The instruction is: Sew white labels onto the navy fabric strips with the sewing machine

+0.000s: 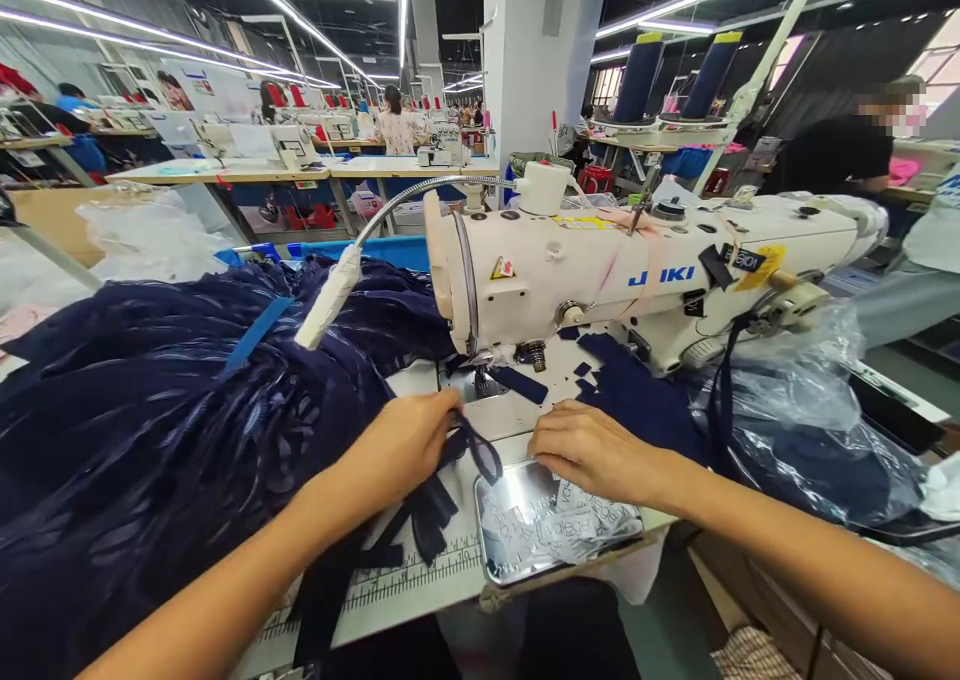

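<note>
My left hand (409, 445) is closed in a pinch on a dark navy strap (484, 452), which curls into a small loop to the right of the fingers. It is just in front of the needle area of a white sewing machine (517, 270). Over the far edge of a shiny metal tray (487, 550), my right hand (589, 450) has its fingers bent and pressed together; what they hold, if anything, is hidden. Several small printed labels (566, 528) lie in the tray. A small navy fabric piece (520, 384) rests beside the presser foot (484, 382).
A big heap of navy garments (172, 400) covers the left side. Navy cloth (637, 400) and clear plastic bagging (795, 400) lie to the right. A bendable lamp (330, 295) hangs left of the machine head. A printed ruler (420, 575) runs along the front edge. A person (832, 150) is at the right.
</note>
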The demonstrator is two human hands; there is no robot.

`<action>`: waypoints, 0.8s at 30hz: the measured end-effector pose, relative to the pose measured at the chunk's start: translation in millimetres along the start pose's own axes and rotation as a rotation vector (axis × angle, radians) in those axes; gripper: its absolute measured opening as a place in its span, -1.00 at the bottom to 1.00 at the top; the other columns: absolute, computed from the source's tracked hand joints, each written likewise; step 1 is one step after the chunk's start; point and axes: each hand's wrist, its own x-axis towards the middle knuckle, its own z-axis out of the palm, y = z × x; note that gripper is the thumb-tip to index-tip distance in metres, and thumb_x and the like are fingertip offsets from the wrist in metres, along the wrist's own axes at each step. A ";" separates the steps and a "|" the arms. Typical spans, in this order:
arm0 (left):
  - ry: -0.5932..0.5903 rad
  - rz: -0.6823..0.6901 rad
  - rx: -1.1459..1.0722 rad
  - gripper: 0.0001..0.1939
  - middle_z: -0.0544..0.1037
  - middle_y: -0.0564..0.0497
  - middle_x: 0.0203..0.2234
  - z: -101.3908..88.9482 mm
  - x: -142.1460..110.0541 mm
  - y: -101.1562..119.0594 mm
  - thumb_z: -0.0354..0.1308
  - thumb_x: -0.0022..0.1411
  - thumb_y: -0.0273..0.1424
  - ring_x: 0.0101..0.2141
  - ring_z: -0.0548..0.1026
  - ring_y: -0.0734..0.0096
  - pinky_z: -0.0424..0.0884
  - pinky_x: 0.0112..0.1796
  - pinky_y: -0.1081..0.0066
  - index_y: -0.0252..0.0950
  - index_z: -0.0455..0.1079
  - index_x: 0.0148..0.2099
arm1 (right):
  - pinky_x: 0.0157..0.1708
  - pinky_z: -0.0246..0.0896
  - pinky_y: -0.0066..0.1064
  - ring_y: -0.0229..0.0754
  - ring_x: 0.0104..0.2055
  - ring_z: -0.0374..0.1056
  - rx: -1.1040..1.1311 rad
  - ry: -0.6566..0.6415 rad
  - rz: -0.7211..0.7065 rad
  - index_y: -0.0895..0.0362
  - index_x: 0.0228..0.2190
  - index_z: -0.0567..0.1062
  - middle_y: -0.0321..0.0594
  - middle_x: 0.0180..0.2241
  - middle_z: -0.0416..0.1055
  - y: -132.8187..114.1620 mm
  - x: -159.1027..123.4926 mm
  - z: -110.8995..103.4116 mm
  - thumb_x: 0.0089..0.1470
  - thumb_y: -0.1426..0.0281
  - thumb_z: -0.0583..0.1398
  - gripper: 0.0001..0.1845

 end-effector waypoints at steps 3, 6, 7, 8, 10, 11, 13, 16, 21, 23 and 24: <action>-0.045 -0.108 -0.212 -0.72 0.45 0.02 -0.48 38.2 33.6 0.6 -0.22 0.17 -0.56 -0.42 0.41 0.38 0.24 -0.37 0.43 -0.30 0.32 -0.27 | -0.27 0.06 -0.37 -0.24 -0.36 0.24 -0.046 -0.008 0.027 0.16 -0.49 0.38 -0.23 -0.43 0.35 2.8 -6.6 -4.1 0.09 0.52 0.05 -0.83; 0.005 -0.097 -0.281 -0.76 0.47 0.01 -0.43 65.1 40.1 -11.4 -0.17 0.22 -0.46 -0.39 0.41 0.37 0.23 -0.31 0.40 -0.30 0.33 -0.24 | -0.28 0.04 -0.37 -0.22 -0.31 0.23 -0.046 0.000 0.058 0.17 -0.48 0.38 -0.20 -0.37 0.34 9.0 -19.0 -9.7 0.10 0.52 0.05 -0.84; 0.021 -0.064 -0.294 -0.79 0.48 0.01 -0.41 68.7 37.4 -17.0 -0.12 0.21 -0.42 -0.38 0.40 0.37 0.22 -0.29 0.39 -0.29 0.35 -0.26 | -0.27 0.04 -0.37 -0.22 -0.30 0.22 -0.041 -0.006 0.062 0.17 -0.48 0.38 -0.19 -0.35 0.34 10.2 -23.6 -11.6 0.09 0.51 0.05 -0.85; 0.037 -0.031 -0.305 -0.82 0.48 0.02 -0.41 70.0 33.4 -22.7 -0.05 0.19 -0.40 -0.38 0.39 0.37 0.21 -0.27 0.39 -0.29 0.36 -0.28 | -0.27 0.04 -0.37 -0.22 -0.28 0.22 -0.038 -0.018 0.061 0.16 -0.46 0.39 -0.19 -0.33 0.33 10.6 -27.7 -13.3 0.09 0.52 0.06 -0.86; 0.076 -0.003 -0.326 -0.89 0.45 0.05 -0.47 68.0 25.1 -31.8 0.05 0.11 -0.41 -0.41 0.37 0.41 0.19 -0.28 0.42 -0.28 0.39 -0.36 | -0.25 0.03 -0.36 -0.21 -0.25 0.20 -0.046 -0.060 0.043 0.15 -0.42 0.40 -0.18 -0.28 0.31 9.3 -34.0 -14.8 0.07 0.52 0.08 -0.89; 0.096 -0.006 -0.346 -0.91 0.43 0.07 -0.52 66.0 21.9 -34.2 0.07 0.08 -0.42 -0.44 0.35 0.43 0.19 -0.30 0.43 -0.28 0.40 -0.40 | -0.24 0.03 -0.35 -0.20 -0.23 0.18 -0.062 -0.085 0.033 0.15 -0.40 0.40 -0.17 -0.26 0.30 8.0 -35.8 -14.2 0.06 0.52 0.09 -0.91; 0.130 -0.028 -0.415 -0.87 0.35 0.09 -0.59 62.7 18.6 -33.6 0.09 0.05 -0.42 -0.49 0.31 0.47 0.18 -0.37 0.47 -0.29 0.38 -0.52 | -0.23 0.03 -0.31 -0.16 -0.21 0.16 -0.117 -0.121 0.019 0.15 -0.38 0.40 -0.16 -0.24 0.29 5.0 -37.0 -10.3 0.03 0.51 0.11 -0.92; 0.178 -0.064 -0.549 -0.68 0.24 0.10 -0.65 61.3 18.9 -21.4 0.10 0.03 -0.32 -0.55 0.25 0.51 0.15 -0.49 0.51 -0.32 0.24 -0.69 | -0.18 0.02 -0.27 -0.14 -0.21 0.14 -0.184 -0.123 -0.021 0.16 -0.42 0.38 -0.14 -0.25 0.30 2.0 -35.3 -0.9 0.04 0.57 0.08 -0.89; 0.247 -0.226 -0.751 -0.78 0.33 0.08 -0.62 58.2 20.8 0.2 0.09 -0.01 -0.25 -0.53 0.30 0.46 0.21 -0.47 0.49 -0.29 0.38 -0.54 | -0.14 0.05 -0.27 -0.16 -0.17 0.16 0.014 -0.012 -0.039 0.16 -0.46 0.34 -0.14 -0.26 0.32 4.0 -38.0 -2.8 0.10 0.58 0.00 -0.82; 0.268 -0.315 -0.870 -0.75 0.41 0.05 -0.57 55.7 20.4 3.4 0.12 -0.07 -0.22 -0.49 0.34 0.42 0.23 -0.45 0.48 -0.30 0.42 -0.41 | -0.19 0.09 -0.30 -0.18 -0.20 0.18 0.189 0.052 0.046 0.13 -0.45 0.33 -0.17 -0.29 0.31 6.7 -40.6 -9.5 0.11 0.49 0.03 -0.87; 0.272 -0.351 -0.922 -0.72 0.42 0.05 -0.58 54.8 20.1 4.1 0.14 -0.10 -0.20 -0.51 0.33 0.42 0.23 -0.48 0.49 -0.31 0.42 -0.41 | -0.22 0.11 -0.32 -0.19 -0.23 0.20 0.283 0.096 0.099 0.12 -0.45 0.32 -0.18 -0.32 0.31 8.1 -40.8 -12.1 0.11 0.44 0.04 -0.88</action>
